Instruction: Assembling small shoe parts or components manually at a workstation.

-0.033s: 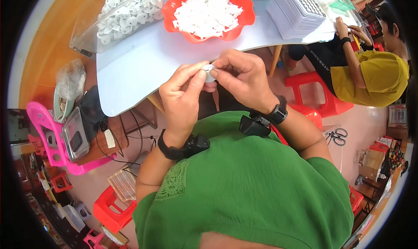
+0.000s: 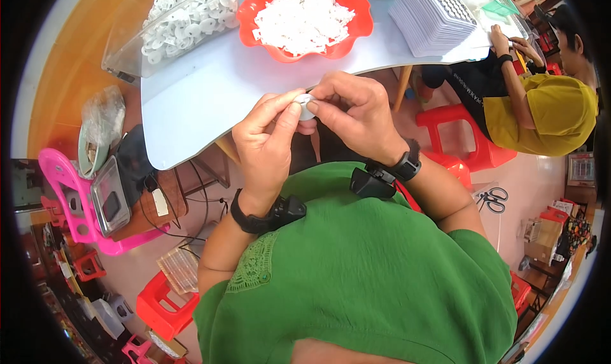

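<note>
Between both hands, just past the table's near edge, is a small round white plastic piece [image 2: 306, 109]. My left hand [image 2: 268, 130] pinches its left side between thumb and forefinger. From the other side, my right hand [image 2: 356, 112] closes thumb and fingertips on the same piece; whether a smaller part sits under those fingertips is hidden. Beyond the hands stands a red wavy-rimmed bowl [image 2: 247, 30] heaped with small white plastic parts [image 2: 302, 23]. A clear bin [image 2: 121, 52] at the far left holds many white round pieces [image 2: 191, 21] like the one in my hands.
A stack of white trays [image 2: 433, 20] stands on the pale table [image 2: 191, 119] at the far right. Past it a co-worker in yellow [image 2: 547, 112] works beside a red stool [image 2: 455, 132]. At left are a pink chair [image 2: 70, 192] and cables [image 2: 202, 192]; scissors [image 2: 494, 200] lie at right.
</note>
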Available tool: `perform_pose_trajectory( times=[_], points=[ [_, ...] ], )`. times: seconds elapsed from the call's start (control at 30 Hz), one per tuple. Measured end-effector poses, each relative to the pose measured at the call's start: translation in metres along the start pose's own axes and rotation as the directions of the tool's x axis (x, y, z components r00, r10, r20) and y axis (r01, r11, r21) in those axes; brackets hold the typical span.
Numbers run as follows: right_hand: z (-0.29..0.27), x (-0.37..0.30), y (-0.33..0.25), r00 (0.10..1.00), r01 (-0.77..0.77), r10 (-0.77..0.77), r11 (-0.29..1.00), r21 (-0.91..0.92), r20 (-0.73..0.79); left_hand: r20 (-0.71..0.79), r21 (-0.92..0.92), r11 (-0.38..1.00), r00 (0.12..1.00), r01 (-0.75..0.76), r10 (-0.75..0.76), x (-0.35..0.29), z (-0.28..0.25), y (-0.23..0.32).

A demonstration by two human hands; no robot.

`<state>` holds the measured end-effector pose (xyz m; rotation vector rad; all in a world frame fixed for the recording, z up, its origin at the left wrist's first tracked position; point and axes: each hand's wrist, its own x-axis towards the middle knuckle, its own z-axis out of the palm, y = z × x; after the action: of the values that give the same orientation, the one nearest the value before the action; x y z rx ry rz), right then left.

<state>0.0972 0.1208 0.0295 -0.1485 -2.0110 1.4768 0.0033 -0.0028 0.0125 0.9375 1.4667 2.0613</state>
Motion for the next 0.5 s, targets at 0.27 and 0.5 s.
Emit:
perform_pose_trajectory(
  times=[0.27, 0.5],
  points=[
    [-0.0028, 0.0011, -0.0009, 0.999, 0.021, -0.018, 0.997, -0.073, 0.043, -0.002, 0.135, 0.989, 0.998, -0.058, 0.059, -0.0071, 0.0, -0.0003],
    [0.0002, 0.0022, -0.0008, 0.999, 0.001, 0.002, 0.996, -0.092, 0.035, -0.016, 0.191, 0.976, 0.994, -0.101, 0.106, -0.0065, 0.0004, -0.0036]
  ],
)
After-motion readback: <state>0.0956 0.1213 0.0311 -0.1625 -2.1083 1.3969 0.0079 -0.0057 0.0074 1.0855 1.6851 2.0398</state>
